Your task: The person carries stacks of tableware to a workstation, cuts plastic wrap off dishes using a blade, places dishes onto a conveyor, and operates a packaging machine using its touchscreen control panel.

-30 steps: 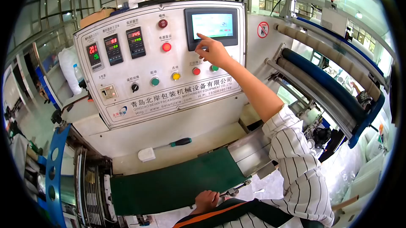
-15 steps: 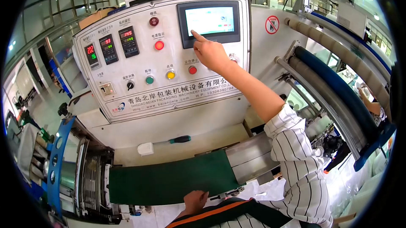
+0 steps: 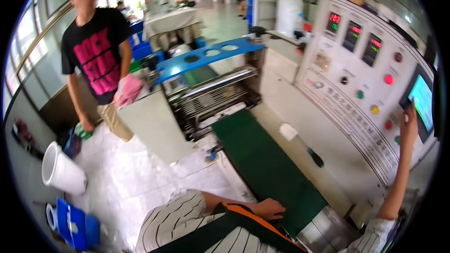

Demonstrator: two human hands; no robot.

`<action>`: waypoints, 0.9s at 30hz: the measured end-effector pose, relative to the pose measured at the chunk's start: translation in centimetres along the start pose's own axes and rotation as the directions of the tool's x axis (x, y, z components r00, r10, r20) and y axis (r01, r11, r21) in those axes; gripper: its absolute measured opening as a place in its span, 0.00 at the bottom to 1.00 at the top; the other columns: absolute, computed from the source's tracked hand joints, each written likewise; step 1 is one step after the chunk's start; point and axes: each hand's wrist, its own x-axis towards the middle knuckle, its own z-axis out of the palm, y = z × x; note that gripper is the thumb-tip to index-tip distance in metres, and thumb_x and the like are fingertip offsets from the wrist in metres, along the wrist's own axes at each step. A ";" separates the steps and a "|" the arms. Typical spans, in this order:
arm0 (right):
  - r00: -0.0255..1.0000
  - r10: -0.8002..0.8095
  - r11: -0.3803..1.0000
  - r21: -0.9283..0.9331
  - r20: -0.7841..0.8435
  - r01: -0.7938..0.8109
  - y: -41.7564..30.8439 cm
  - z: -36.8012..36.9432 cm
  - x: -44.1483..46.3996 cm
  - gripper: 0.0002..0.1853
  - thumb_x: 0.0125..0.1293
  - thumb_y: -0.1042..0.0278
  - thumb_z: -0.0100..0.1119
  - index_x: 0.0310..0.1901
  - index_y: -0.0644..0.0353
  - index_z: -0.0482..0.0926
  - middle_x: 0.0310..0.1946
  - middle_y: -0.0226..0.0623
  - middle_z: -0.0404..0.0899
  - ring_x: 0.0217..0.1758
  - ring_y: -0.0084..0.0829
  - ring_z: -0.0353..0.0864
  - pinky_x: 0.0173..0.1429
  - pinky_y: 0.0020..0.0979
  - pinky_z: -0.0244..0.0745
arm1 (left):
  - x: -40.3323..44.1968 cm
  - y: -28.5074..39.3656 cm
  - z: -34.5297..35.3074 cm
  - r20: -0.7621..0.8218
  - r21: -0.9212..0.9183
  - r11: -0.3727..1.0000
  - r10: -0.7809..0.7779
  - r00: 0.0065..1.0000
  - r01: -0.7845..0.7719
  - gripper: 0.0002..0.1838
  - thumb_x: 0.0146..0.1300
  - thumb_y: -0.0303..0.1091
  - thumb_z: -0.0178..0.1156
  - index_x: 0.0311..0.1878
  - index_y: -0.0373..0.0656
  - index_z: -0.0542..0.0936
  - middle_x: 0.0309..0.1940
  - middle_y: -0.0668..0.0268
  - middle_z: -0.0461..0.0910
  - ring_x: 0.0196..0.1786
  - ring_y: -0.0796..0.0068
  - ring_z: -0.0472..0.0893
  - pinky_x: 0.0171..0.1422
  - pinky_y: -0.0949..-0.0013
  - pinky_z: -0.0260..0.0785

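My right hand [image 3: 410, 120] is raised at the touchscreen [image 3: 422, 100] on the right of the control panel [image 3: 344, 98], a finger extended to its lit face. Whether the fingertip touches the glass is hard to tell. At the near edge of the green belt [image 3: 267, 168] rests my left hand [image 3: 270, 209], its fingers curled; what they hold, if anything, is hidden. A scraper [image 3: 289, 132] with a white head and dark handle lies on the ledge between belt and panel.
Another person [image 3: 96, 42] stands at the left, with a pink cloth [image 3: 129, 91] by one hand. A blue perforated bar [image 3: 211, 56] spans the machine's far end. On the floor are a white bin [image 3: 63, 168] and a blue container [image 3: 77, 227].
The view has swung left, bringing the other person and the bins into sight. My right hand is still at the touchscreen, and my left hand remains at the belt's edge.
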 end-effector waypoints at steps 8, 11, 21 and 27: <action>0.982 -0.184 0.976 -0.123 -0.032 0.179 4.6 2.4 0.6 0.16 0.56 0.76 0.54 0.47 0.59 0.75 0.63 0.36 0.61 0.54 0.40 0.73 0.52 0.31 0.71 | 0.6 -0.3 0.4 0.017 0.030 0.999 0.020 1.000 -0.021 0.13 0.55 0.42 0.56 0.30 0.41 0.73 0.23 0.55 0.75 0.30 0.52 0.76 0.33 0.55 0.68; 0.972 -0.233 0.961 -0.159 -0.027 0.226 1.1 -1.2 -1.2 0.23 0.51 0.75 0.58 0.53 0.60 0.72 0.54 0.43 0.71 0.50 0.39 0.76 0.52 0.33 0.72 | 0.1 1.1 -1.1 0.080 0.045 0.999 -0.014 0.997 0.011 0.14 0.58 0.44 0.54 0.29 0.41 0.73 0.25 0.56 0.76 0.31 0.54 0.77 0.34 0.56 0.69; 0.983 -0.180 0.982 0.044 -0.023 0.181 -6.2 -4.2 -3.9 0.04 0.54 0.71 0.56 0.32 0.58 0.75 0.54 0.39 0.71 0.37 0.37 0.79 0.36 0.34 0.76 | 0.2 0.1 -1.5 -0.060 0.041 0.997 0.061 0.996 -0.059 0.14 0.56 0.40 0.56 0.19 0.44 0.73 0.18 0.61 0.74 0.24 0.58 0.75 0.25 0.61 0.65; 0.982 -0.185 0.982 -0.043 -0.030 0.184 -4.8 -6.3 -4.4 0.04 0.56 0.69 0.56 0.30 0.59 0.75 0.25 0.33 0.77 0.29 0.35 0.77 0.31 0.33 0.73 | 0.1 -0.8 -0.6 -0.184 0.017 0.982 0.187 0.965 -0.187 0.13 0.51 0.37 0.61 0.15 0.45 0.73 0.13 0.64 0.70 0.18 0.63 0.73 0.20 0.64 0.61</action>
